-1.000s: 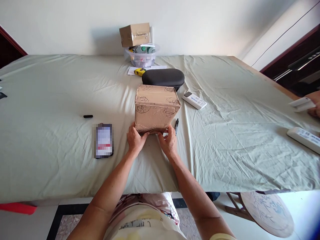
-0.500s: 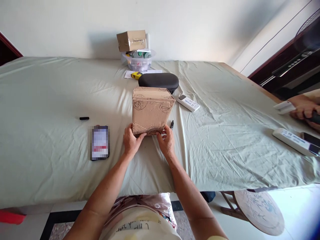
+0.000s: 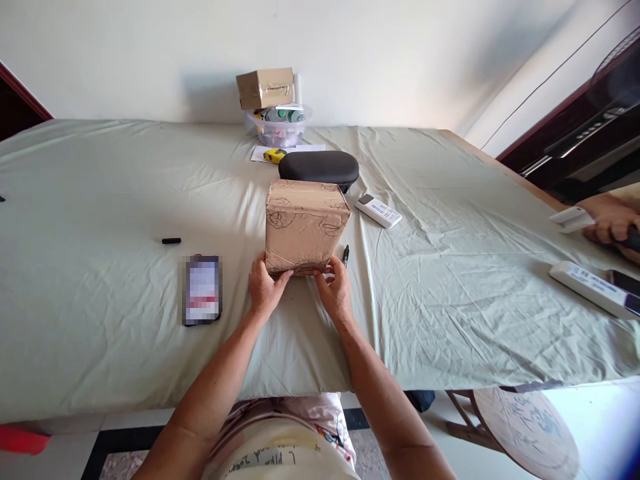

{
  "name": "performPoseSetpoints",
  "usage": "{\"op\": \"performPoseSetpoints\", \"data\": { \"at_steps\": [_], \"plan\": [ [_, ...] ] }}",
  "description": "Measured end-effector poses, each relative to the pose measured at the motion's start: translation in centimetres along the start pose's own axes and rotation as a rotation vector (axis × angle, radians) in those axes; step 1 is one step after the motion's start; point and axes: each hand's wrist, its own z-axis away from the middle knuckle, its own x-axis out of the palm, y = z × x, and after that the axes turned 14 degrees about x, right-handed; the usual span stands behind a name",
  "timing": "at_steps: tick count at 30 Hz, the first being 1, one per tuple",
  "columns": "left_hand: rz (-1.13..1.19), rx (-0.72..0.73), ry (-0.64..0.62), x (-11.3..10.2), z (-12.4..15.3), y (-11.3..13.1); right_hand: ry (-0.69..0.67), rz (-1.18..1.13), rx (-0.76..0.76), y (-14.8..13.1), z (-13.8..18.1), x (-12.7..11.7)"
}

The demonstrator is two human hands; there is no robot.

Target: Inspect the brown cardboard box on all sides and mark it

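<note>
A brown cardboard box [image 3: 305, 223] taped over and scribbled with black loops stands on the pale green cloth of the table [image 3: 100, 180], in front of me. My left hand [image 3: 265, 290] grips its near bottom left corner, fingers curled against the box. My right hand [image 3: 334, 288] holds the near bottom right corner the same way. A black marker [image 3: 345, 254] lies just right of the box, by my right hand.
A phone [image 3: 201, 290] and a black marker cap [image 3: 171, 241] lie to the left. Behind the box are a black case [image 3: 319, 167], a white remote [image 3: 378, 211], a yellow tape measure [image 3: 275, 155], a clear tub [image 3: 278, 129] and a second box [image 3: 265, 87]. Another person's hand [image 3: 607, 223] and a long remote [image 3: 593, 289] are at the right edge.
Both hands stay on the box's near bottom corners. The box has barely shifted. The other person's hand at the right edge has come further into view.
</note>
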Motion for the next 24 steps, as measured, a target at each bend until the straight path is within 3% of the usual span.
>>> {"op": "performPoseSetpoints", "data": {
  "at_steps": [17, 24],
  "plan": [
    [0.039, -0.009, 0.022, 0.0, -0.3, 0.0, -0.034, 0.038, -0.009, 0.2, -0.6, -0.5],
    [-0.016, 0.155, 0.097, 0.2, 0.0, 0.3, 0.066, 0.150, -0.146, 1.1, -0.2, 0.3]
  ]
}}
